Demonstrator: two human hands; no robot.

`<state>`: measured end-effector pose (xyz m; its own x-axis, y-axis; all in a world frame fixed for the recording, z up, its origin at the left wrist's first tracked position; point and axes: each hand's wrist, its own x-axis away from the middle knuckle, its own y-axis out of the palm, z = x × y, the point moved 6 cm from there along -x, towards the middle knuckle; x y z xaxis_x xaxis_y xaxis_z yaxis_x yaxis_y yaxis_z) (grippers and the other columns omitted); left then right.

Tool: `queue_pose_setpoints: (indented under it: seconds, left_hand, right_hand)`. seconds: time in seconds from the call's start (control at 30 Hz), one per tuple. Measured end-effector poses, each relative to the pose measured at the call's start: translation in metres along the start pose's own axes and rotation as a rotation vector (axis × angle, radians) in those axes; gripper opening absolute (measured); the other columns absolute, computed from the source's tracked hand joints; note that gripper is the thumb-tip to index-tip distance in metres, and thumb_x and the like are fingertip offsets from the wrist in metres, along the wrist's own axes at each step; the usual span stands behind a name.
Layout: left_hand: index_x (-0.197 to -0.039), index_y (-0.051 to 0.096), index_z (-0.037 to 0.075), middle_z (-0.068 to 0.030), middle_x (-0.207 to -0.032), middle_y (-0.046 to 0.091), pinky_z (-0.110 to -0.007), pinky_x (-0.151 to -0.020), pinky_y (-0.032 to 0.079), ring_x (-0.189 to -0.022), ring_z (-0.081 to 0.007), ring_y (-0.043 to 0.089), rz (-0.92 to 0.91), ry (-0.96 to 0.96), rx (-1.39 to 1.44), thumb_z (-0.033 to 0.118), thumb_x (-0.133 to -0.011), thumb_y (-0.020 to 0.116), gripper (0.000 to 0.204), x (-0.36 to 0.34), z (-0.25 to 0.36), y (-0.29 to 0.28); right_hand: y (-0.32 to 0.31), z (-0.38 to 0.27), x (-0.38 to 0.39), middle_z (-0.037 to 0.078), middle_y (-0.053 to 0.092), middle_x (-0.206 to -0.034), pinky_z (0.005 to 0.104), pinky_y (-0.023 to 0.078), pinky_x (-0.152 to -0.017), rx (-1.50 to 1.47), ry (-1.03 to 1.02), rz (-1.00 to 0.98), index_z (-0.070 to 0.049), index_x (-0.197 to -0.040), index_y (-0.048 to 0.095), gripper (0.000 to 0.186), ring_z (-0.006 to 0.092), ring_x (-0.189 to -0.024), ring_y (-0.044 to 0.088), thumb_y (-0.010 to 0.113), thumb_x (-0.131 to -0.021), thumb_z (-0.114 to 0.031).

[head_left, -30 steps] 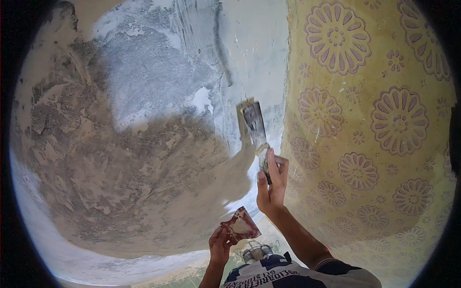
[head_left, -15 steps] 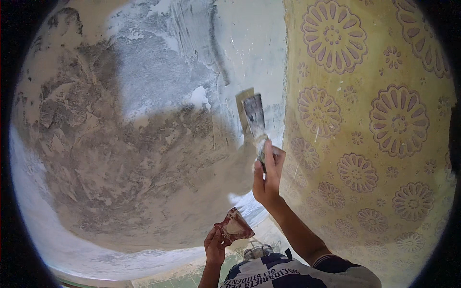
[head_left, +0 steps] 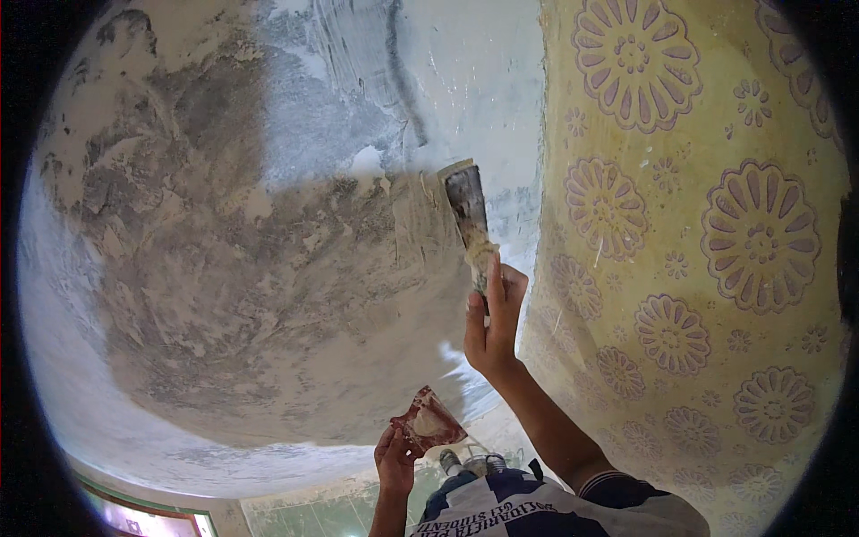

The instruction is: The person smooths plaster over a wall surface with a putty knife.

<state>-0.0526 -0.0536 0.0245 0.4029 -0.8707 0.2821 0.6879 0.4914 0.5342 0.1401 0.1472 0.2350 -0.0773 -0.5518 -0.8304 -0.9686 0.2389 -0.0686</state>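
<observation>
My right hand (head_left: 497, 331) grips the handle of a putty knife (head_left: 463, 201), whose smeared metal blade is at the pale plastered wall (head_left: 474, 89), on a patchy grey area. Below it and to the left, my left hand (head_left: 395, 456) holds a dark red flat scraper (head_left: 428, 421) with a pale smear of paste on it. Whether the knife's edge presses on the wall is hard to tell.
A yellow wall (head_left: 671, 251) with purple flower patterns fills the right side. The grey plastered surface (head_left: 224, 295) spreads across the left. At the bottom left are a window (head_left: 143, 519) and a green wall band (head_left: 304, 515). My shod feet (head_left: 474, 461) show below.
My right hand with the putty knife has moved up and slightly left along the wall. My left hand with the red scraper has shifted a little left. The view has shifted, showing the window.
</observation>
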Motion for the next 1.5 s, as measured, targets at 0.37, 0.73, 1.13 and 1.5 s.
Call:
queue_pose_setpoints:
  seconds: [0.37, 0.73, 1.13, 1.5]
  left_hand:
    - [-0.115, 0.064, 0.003, -0.0065, -0.091, 0.071, -0.03, -0.058, 0.054, -0.069, -0.0143, 0.067, 0.001, -0.001, 0.024, 0.014, -0.1, 0.058, 0.019, 0.005, 0.005, 0.005]
    - [-0.12, 0.059, -0.002, -0.0063, -0.097, 0.068, -0.027, -0.058, 0.052, -0.072, -0.0133, 0.065, 0.053, 0.007, 0.001, 0.014, -0.1, 0.054, 0.026, 0.007, 0.003, 0.014]
    - [-0.115, 0.062, 0.004, -0.0035, -0.091, 0.065, -0.027, -0.059, 0.05, -0.071, -0.0124, 0.063, 0.025, -0.023, -0.022, 0.018, -0.098, 0.059, 0.022, 0.002, 0.006, 0.024]
    - [-0.119, 0.061, 0.003, -0.0051, -0.097, 0.067, -0.028, -0.06, 0.052, -0.074, -0.014, 0.064, -0.045, 0.011, 0.017, 0.016, -0.099, 0.056, 0.023, 0.0, -0.001, 0.01]
  right_hand:
    - [-0.006, 0.01, 0.022, 0.021, 0.038, -0.121, 0.0406, 0.039, -0.084, 0.029, 0.035, 0.012, 0.002, -0.15, 0.033, 0.057, 0.029, -0.1, 0.041, 0.05, -0.096, -0.004]
    - [-0.001, 0.034, 0.057, 0.02, 0.038, -0.119, 0.0375, 0.039, -0.085, 0.023, 0.111, -0.026, 0.001, -0.151, 0.032, 0.056, 0.0277, -0.099, 0.041, 0.049, -0.098, -0.004]
    - [0.001, 0.011, 0.008, 0.02, 0.037, -0.119, 0.0377, 0.04, -0.084, 0.035, -0.01, -0.003, 0.001, -0.151, 0.033, 0.055, 0.0276, -0.097, 0.042, 0.049, -0.099, -0.008]
    - [-0.008, 0.001, -0.015, 0.024, 0.037, -0.125, 0.0414, 0.04, -0.088, 0.061, -0.005, 0.018, 0.005, -0.15, 0.029, 0.055, 0.0321, -0.106, 0.042, 0.047, -0.102, -0.014]
